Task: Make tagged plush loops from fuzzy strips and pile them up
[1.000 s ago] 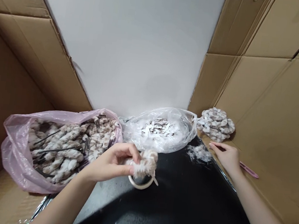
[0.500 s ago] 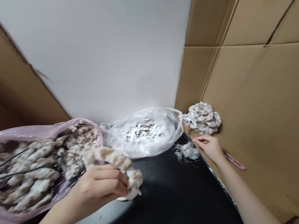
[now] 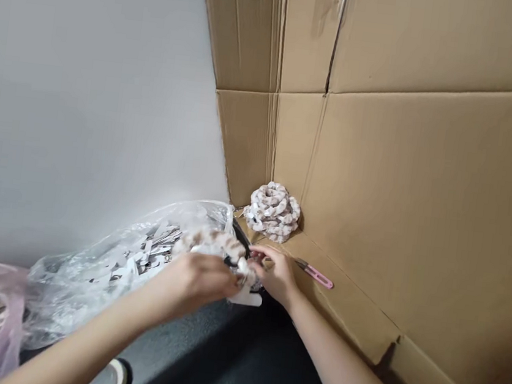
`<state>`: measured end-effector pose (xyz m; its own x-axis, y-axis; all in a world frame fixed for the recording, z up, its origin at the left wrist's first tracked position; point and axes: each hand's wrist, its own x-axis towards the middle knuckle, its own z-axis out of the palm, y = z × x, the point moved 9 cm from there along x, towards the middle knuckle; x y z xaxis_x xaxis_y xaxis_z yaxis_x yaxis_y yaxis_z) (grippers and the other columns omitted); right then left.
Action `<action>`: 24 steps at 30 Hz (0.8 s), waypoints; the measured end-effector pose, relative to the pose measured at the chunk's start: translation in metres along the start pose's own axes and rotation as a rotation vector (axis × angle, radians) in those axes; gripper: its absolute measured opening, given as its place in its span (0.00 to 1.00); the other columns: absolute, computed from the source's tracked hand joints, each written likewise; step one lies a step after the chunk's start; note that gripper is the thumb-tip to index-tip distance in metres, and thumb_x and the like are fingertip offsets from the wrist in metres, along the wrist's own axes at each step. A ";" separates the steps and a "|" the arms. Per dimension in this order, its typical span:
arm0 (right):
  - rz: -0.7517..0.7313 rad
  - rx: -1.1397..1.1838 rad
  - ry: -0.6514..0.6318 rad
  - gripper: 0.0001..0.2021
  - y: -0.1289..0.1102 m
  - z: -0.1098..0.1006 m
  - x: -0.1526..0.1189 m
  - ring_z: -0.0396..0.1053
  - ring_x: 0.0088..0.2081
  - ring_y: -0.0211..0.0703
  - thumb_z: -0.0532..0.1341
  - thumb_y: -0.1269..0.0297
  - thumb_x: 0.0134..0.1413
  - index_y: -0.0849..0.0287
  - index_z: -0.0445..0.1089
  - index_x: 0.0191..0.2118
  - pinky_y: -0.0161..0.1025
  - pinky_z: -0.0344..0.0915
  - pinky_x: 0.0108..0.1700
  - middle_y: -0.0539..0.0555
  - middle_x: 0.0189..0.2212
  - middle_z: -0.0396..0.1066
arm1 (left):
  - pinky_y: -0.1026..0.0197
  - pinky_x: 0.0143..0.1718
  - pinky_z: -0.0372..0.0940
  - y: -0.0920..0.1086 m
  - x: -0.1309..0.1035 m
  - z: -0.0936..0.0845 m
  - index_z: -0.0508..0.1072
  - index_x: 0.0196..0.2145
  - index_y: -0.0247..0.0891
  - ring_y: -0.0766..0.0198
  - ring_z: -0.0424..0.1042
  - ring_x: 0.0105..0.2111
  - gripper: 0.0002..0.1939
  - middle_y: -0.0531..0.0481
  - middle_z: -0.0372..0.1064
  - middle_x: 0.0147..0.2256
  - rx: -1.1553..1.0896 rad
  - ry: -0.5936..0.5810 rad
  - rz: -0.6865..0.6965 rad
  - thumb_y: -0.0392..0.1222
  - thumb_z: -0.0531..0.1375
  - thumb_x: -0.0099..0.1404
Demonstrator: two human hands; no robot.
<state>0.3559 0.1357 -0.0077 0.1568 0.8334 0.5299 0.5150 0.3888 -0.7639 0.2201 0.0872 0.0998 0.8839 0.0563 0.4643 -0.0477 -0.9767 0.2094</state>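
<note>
My left hand is closed on a fluffy white-and-brown ring, which looks like a plush hair band. At the ring's right end, a flat white strip sticks out below my left fingertips. My right hand is just to the right of that end, its index finger and thumb apart. Whether the right thumb touches the ring is unclear. The spot between the hands is partly hidden. Behind my right hand, several similar fluffy rings are stacked in the cardboard corner.
Pink-handled thread snips lie on cardboard right of my right hand. A clear plastic bag holds white scraps. A pink bag of fluffy pieces sits at far left. Below is a dark table surface; cardboard walls rise at right.
The view has swung to the right. My left hand has carried the fluffy ring from beside the pink bag over to my right hand, near the loose fluff, which is now mostly hidden.
</note>
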 end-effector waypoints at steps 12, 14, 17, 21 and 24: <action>-0.127 0.252 0.089 0.06 -0.031 -0.023 -0.012 0.72 0.31 0.44 0.59 0.60 0.59 0.56 0.71 0.38 0.38 0.69 0.35 0.53 0.30 0.74 | 0.65 0.29 0.64 -0.093 -0.011 0.048 0.66 0.36 0.37 0.66 0.69 0.28 0.17 0.53 0.69 0.30 -1.030 0.166 -0.790 0.51 0.65 0.57; -0.301 0.136 0.092 0.06 -0.051 -0.026 -0.017 0.72 0.35 0.45 0.59 0.62 0.60 0.55 0.70 0.40 0.39 0.68 0.39 0.54 0.33 0.75 | 0.64 0.31 0.64 -0.084 -0.020 0.056 0.69 0.37 0.36 0.65 0.69 0.30 0.21 0.50 0.70 0.32 -1.055 0.089 -0.876 0.57 0.62 0.59; -0.428 0.109 0.115 0.11 -0.067 -0.032 -0.022 0.72 0.37 0.43 0.59 0.64 0.61 0.54 0.67 0.49 0.38 0.68 0.39 0.54 0.38 0.75 | 0.66 0.24 0.59 -0.070 -0.031 0.066 0.70 0.32 0.34 0.66 0.66 0.24 0.23 0.49 0.70 0.26 -1.024 -0.054 -1.026 0.60 0.57 0.63; -0.559 0.086 0.154 0.12 -0.081 -0.036 -0.027 0.70 0.32 0.41 0.59 0.67 0.61 0.53 0.65 0.50 0.39 0.65 0.37 0.51 0.33 0.75 | 0.68 0.20 0.53 -0.059 -0.033 0.071 0.70 0.29 0.33 0.68 0.63 0.20 0.23 0.48 0.69 0.23 -1.085 -0.051 -1.075 0.60 0.57 0.62; -0.598 0.051 0.141 0.08 -0.086 -0.034 -0.028 0.70 0.30 0.41 0.59 0.67 0.61 0.55 0.66 0.47 0.40 0.63 0.37 0.51 0.32 0.75 | 0.67 0.18 0.50 -0.060 -0.035 0.070 0.69 0.27 0.34 0.69 0.58 0.18 0.24 0.52 0.63 0.19 -1.051 -0.010 -1.123 0.60 0.55 0.63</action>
<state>0.3358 0.0660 0.0556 -0.0355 0.4065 0.9130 0.5073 0.7944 -0.3340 0.2244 0.1293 0.0100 0.6904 0.6343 -0.3479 0.3318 0.1497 0.9314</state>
